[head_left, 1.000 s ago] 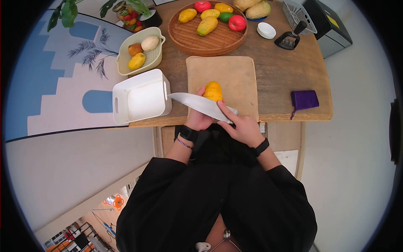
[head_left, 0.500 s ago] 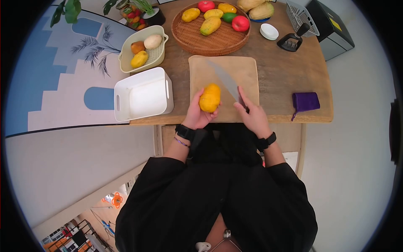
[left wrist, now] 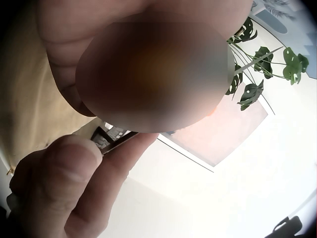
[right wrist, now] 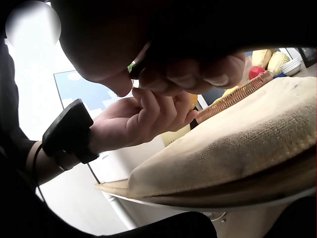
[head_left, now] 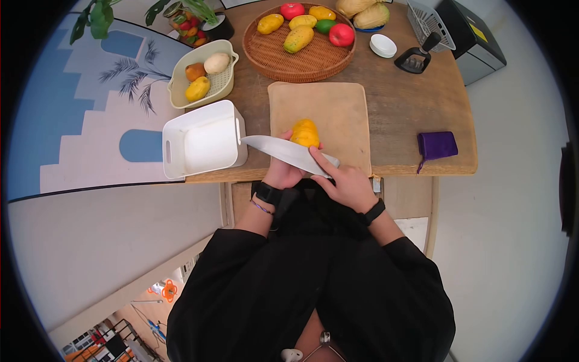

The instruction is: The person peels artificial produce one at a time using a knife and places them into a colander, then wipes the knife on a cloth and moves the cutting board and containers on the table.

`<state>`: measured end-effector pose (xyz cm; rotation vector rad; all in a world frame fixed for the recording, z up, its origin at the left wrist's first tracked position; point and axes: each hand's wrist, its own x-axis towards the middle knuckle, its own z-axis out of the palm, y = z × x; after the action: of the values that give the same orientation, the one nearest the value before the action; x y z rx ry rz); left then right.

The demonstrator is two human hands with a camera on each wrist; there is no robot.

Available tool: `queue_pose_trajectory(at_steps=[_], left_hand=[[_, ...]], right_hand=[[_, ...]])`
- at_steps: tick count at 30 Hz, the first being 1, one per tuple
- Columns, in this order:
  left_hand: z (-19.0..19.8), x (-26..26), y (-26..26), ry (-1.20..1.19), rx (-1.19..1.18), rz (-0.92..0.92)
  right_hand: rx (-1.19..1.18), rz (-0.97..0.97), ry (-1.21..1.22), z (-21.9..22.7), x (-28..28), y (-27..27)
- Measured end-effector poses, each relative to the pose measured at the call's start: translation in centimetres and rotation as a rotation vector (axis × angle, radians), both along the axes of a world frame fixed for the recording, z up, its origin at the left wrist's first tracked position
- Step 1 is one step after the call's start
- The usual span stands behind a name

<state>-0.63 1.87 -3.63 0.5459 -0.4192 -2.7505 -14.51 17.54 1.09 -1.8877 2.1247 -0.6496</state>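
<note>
A yellow, ridged fruit (head_left: 306, 132) is gripped by the left hand (head_left: 283, 173) over the near part of the cloth-covered board (head_left: 338, 108). Across the fruit's near side lies the broad blade of a knife (head_left: 280, 151), its tip pointing left. The right hand (head_left: 351, 188) holds the knife, index finger along the blade; its handle is hidden in the palm. In the left wrist view a blurred patch covers the fruit, and the right hand's fingers (left wrist: 74, 173) pinch the blade. The right wrist view shows the left hand (right wrist: 143, 119) with curled fingers.
A white bin (head_left: 208, 140) stands left of the board, behind it a cream basket (head_left: 224, 84) with several items. A wicker tray (head_left: 259, 57) of fruit lies at the back. On the right are a purple pouch (head_left: 438, 145), a black-handled tool (head_left: 414, 60) and white bowls (head_left: 383, 45).
Half a second ago the knife pointed away over the board, apart from the fruit. It has swung left across the fruit, and the right hand has moved closer to the left hand.
</note>
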Motion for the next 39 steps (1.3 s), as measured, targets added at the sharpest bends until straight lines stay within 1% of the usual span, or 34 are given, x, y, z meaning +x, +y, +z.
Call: queue_pose_trajectory(at_steps=[3, 5, 7, 8, 9, 10, 11, 12, 13, 14, 16, 17, 18, 19, 20, 21, 22, 23, 24, 26, 27, 29, 32, 33, 34, 35, 36, 37, 38, 39], left_hand=[[0.0, -0.1, 0.2, 0.000, 0.007, -0.004], [0.7, -0.5, 0.5, -0.003, -0.006, 0.002], [1.6, -0.8, 0.8, -0.225, 0.092, 0.100], [1.0, -0.5, 0.7, -0.225, 0.091, 0.099], [-0.1, 0.2, 0.4, -0.101, 0.033, 0.043], [-0.6, 0.7, 0.3, 0.023, -0.023, -0.013], [0.9, 0.5, 0.4, -0.094, -0.088, -0.035], [0.6, 0.8, 0.4, -0.096, -0.087, -0.037], [0.1, 1.2, 0.2, -0.061, -0.108, -0.084], [0.2, 1.4, 0.0, -0.025, -0.130, -0.129], [0.9, 1.2, 0.3, -0.049, -0.100, -0.115], [1.2, 1.1, 0.5, -0.073, -0.067, -0.096], [1.0, 1.1, 0.5, -0.076, -0.065, -0.090], [0.9, 0.8, 0.2, -0.083, -0.022, -0.032], [0.9, 0.6, 0.2, -0.090, 0.021, 0.023], [0.8, 0.1, 0.6, -0.089, 0.022, 0.019], [1.6, -0.6, 1.2, -0.154, 0.041, 0.125], [1.9, -1.0, 1.5, -0.221, 0.059, 0.231], [1.3, -1.0, 1.2, -0.222, 0.059, 0.228], [0.5, -1.0, 0.3, 0.015, 0.099, 0.102], [0.1, -0.9, 0.3, 0.054, 0.051, 0.088], [0.1, -1.0, 0.3, 0.021, 0.071, 0.120], [0.6, -1.2, 0.6, -0.042, 0.101, 0.174], [0.9, -1.1, 0.8, -0.071, 0.107, 0.196], [1.3, -1.0, 1.1, -0.070, 0.107, 0.196], [1.8, -0.8, 1.5, -0.115, 0.067, 0.180], [2.0, -0.6, 1.7, -0.160, 0.027, 0.165], [0.8, 0.2, 1.3, -0.055, 0.108, 0.124], [0.2, 0.7, 0.9, -0.055, 0.108, 0.123], [-0.4, 0.9, 0.4, 0.087, 0.047, 0.013]], right_hand=[[0.024, 0.012, -0.021, 0.6, 0.0, -0.1], [0.051, 0.009, -0.035, 0.7, 0.0, 0.0], [0.077, 0.006, -0.047, 0.6, -0.2, 0.0], [0.068, -0.042, -0.163, 0.4, -0.3, -0.1], [0.059, -0.089, -0.280, 0.1, -0.6, -0.2], [0.060, -0.091, -0.281, -0.8, -1.1, -0.7], [-0.094, -0.103, -0.387, -2.0, -1.9, -1.3], [-0.249, -0.116, -0.492, -3.0, -2.5, -1.4], [-0.047, -0.214, -0.554, -1.0, -3.1, -1.3], [-0.048, -0.214, -0.554, -0.4, -3.6, -1.3], [0.165, -0.342, -0.460, 0.1, -4.3, -1.5], [0.166, -0.336, -0.460, 0.0, -4.1, -1.5], [0.047, -0.278, -0.464, -0.2, -3.7, -1.1], [-0.072, -0.224, -0.467, -0.1, -3.2, -0.8], [-0.070, -0.224, -0.467, 0.1, -2.7, -0.4], [-0.056, -0.144, -0.379, 0.5, -2.2, -0.1], [-0.042, -0.067, -0.291, 0.8, -1.7, 0.0], [-0.135, -0.025, -0.206, -0.1, -1.3, -0.1], [-0.135, -0.028, -0.207, -0.1, -0.9, 0.1], [0.034, 0.017, -0.066, 0.5, 0.0, 0.2], [0.033, 0.017, -0.067, 0.3, 0.1, 0.2], [-0.026, 0.013, -0.031, -0.4, 0.2, 0.1], [-0.050, 0.010, -0.004, -0.5, 0.1, 0.1], [-0.050, 0.010, -0.003, -0.7, 0.1, 0.1], [-0.067, -0.010, -0.075, -0.9, 0.0, 0.1], [-0.084, -0.031, -0.145, -1.0, -0.2, 0.0], [-0.084, -0.031, -0.145, -0.9, -0.5, -0.1], [-0.118, -0.052, -0.245, -0.7, -1.1, -0.3], [-0.152, -0.073, -0.346, -0.6, -1.6, -0.6], [-0.153, -0.073, -0.346, -0.6, -2.2, -0.9]])
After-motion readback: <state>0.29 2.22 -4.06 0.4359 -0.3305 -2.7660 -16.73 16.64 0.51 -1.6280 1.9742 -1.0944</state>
